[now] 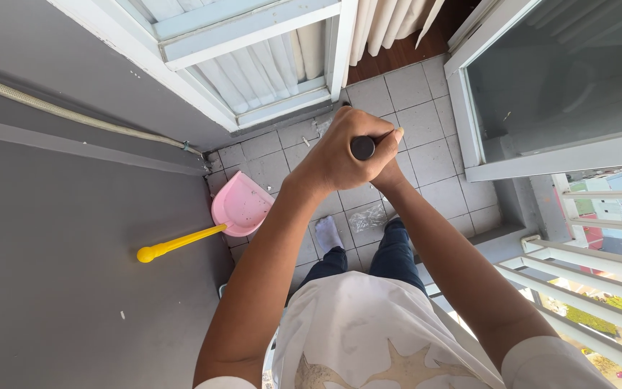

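Note:
Both my hands are wrapped around the top of a dark stick handle (363, 148) that I see end-on, pointing up at me. My left hand (340, 155) covers the upper part of the handle. My right hand (389, 166) sits just below and behind it, mostly hidden. The lower end of the stick is hidden by my hands. A pink dustpan (241, 205) with a long yellow handle (174, 244) leans in the corner against the grey wall, left of my arms. My socked foot (327, 234) stands on the tiled floor.
A crumpled clear plastic scrap (368, 216) lies on the grey tiles by my feet. A grey wall (52, 238) with a hose is on the left, a white louvred door (253, 72) ahead, a glass door (563, 86) right, white railing (584, 281) at lower right.

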